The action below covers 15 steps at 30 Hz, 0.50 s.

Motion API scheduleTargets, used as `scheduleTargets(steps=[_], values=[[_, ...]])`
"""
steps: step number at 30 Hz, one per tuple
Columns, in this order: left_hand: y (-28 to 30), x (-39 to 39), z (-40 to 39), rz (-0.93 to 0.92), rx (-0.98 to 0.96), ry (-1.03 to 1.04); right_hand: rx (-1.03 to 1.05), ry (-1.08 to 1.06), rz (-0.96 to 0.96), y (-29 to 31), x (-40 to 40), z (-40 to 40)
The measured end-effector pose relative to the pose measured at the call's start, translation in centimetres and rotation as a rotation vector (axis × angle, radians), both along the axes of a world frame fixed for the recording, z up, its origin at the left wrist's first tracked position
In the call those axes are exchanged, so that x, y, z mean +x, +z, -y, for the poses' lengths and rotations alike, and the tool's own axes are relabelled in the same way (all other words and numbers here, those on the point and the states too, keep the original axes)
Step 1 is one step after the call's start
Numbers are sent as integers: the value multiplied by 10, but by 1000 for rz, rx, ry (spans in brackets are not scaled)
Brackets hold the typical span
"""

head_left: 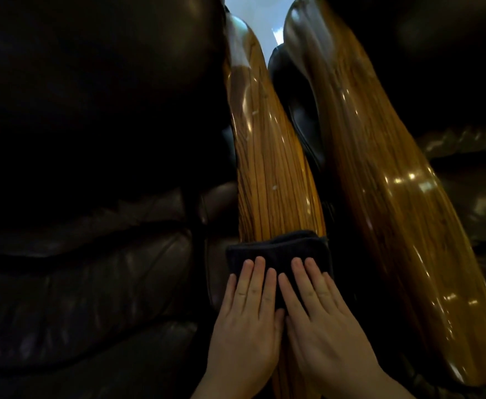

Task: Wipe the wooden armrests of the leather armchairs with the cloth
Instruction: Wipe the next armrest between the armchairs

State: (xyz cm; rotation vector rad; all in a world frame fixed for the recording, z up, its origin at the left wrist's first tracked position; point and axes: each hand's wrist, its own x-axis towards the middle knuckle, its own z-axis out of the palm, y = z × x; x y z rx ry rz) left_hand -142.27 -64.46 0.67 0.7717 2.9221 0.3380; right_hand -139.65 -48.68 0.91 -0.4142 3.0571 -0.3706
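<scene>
Two glossy wooden armrests run away from me side by side. The left armrest point(267, 156) belongs to the dark leather armchair point(92, 197) on the left; the right armrest point(388, 180) belongs to a second armchair point(472, 180). A folded black cloth point(279, 250) lies across the near part of the left armrest. My left hand point(247, 321) and my right hand point(322, 323) lie flat on the cloth side by side, fingers extended and pressing it onto the wood. Small pale specks show on the left armrest farther up.
A narrow dark gap point(302, 116) with black leather separates the two armrests. Pale floor or wall point(262, 15) shows at the top between them. Leather cushions fill both sides of the view.
</scene>
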Motion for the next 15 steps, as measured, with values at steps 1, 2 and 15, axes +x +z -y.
scheduleTargets(steps=[1, 2, 15], values=[[1, -4, -1, -5, 0, 3, -5, 5, 2, 2, -4, -1], [2, -8, -3, -11, 2, 10, -8, 9, 2, 4, -10, -3], [20, -100, -23, -40, 1, 76, 22, 71, -13, 36, -114, -26]])
